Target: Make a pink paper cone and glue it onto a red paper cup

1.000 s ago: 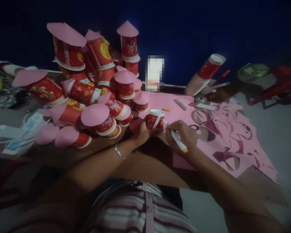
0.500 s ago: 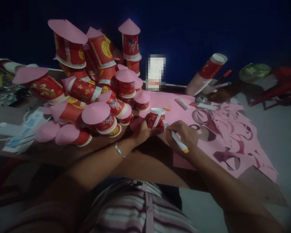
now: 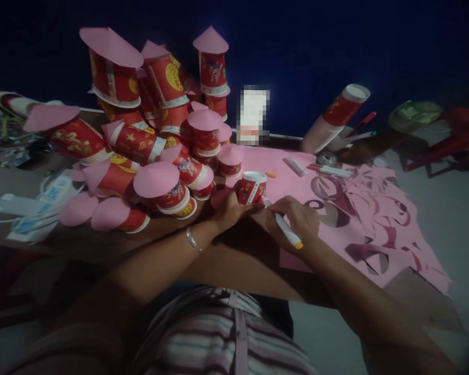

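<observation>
My left hand [image 3: 230,209] is closed around the lower part of a red paper cup [image 3: 252,188] with a white rim and a printed white strip. In my right hand [image 3: 295,219] is a white marker [image 3: 284,225] with a yellow end, its tip at the cup's lower right side. Whether the tip touches the cup I cannot tell. Just left of the cup lies a pink paper piece [image 3: 221,198], partly hidden by my left hand. An orange marker cap [image 3: 271,175] rests on the pink paper behind the cup.
Red cups with pink paper cones [image 3: 156,179] crowd the left, some stacked. At the right lie pink paper scraps [image 3: 391,208], markers [image 3: 330,170], a glue stick [image 3: 296,166] and a tape roll [image 3: 326,158]. A leaning cup stack [image 3: 338,114] stands behind. A power strip [image 3: 42,203] lies far left.
The view has shifted slightly. Both hands keep the cup and the marker in nearly the same place, with the marker's tip still by the cup's lower right side.
</observation>
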`<state>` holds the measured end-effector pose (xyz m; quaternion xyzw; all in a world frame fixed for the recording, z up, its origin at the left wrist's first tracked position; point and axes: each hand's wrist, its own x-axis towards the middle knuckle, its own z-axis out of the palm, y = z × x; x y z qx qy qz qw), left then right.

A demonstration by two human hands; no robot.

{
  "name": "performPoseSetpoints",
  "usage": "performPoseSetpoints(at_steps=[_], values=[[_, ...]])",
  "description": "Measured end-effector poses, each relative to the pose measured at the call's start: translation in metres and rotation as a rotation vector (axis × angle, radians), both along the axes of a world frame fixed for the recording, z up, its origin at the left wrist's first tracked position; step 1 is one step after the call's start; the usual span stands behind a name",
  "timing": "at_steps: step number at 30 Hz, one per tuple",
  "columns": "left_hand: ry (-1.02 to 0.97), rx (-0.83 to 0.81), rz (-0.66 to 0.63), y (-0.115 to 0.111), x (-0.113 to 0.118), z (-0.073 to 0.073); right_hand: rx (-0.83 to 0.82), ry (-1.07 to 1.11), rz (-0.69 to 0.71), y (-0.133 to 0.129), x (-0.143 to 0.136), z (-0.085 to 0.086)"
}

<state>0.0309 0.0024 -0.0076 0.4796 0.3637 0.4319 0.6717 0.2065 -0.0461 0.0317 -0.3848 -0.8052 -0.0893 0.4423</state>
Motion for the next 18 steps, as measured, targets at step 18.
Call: performPoseSetpoints(at_steps=[18], values=[[0.083, 0.104, 0.045, -0.007, 0.004, -0.005, 0.155, -0.188, 0.036, -0.006, -0.012, 0.006]])
